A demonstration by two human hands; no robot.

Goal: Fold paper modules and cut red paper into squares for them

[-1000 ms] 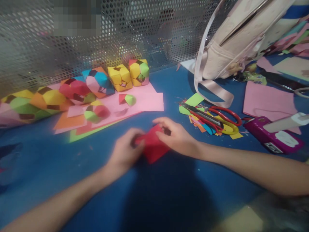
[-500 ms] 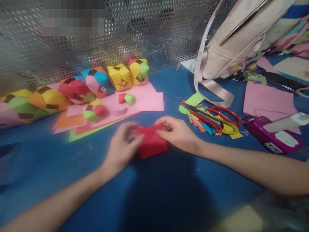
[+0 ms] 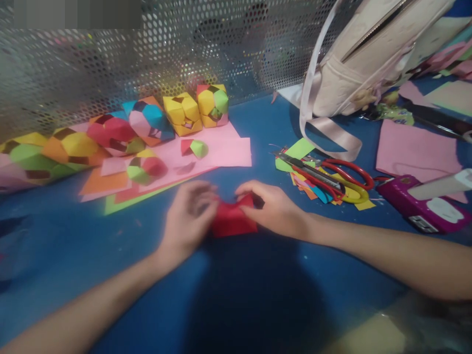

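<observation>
Between my hands, low over the blue tabletop (image 3: 147, 305), is a piece of red paper (image 3: 236, 221) with its upper edge bent. My right hand (image 3: 275, 209) pinches its upper right part between thumb and fingers. At the paper's left side, my left hand (image 3: 191, 211) has its fingers curled and its thumb against the edge; slight blur softens the fingertips. Just beyond my hands lies a stack of coloured sheets, pink paper (image 3: 236, 152) on top. A small red and green folded paper piece (image 3: 194, 148) and a multicoloured folded paper piece (image 3: 145, 168) rest on it.
Several folded paper balls, one of them yellow (image 3: 182, 114), line the perforated metal panel (image 3: 236, 54). To the right lie a cutter knife (image 3: 311, 169), scissors (image 3: 350, 174) over paper scraps, a purple glue gun (image 3: 416, 204), pink paper (image 3: 413, 147) and a pale bag (image 3: 354, 73).
The red paper has shifted slightly to the right, and its upper right corner now shows above my right thumb. The camera view has tilted a little.
</observation>
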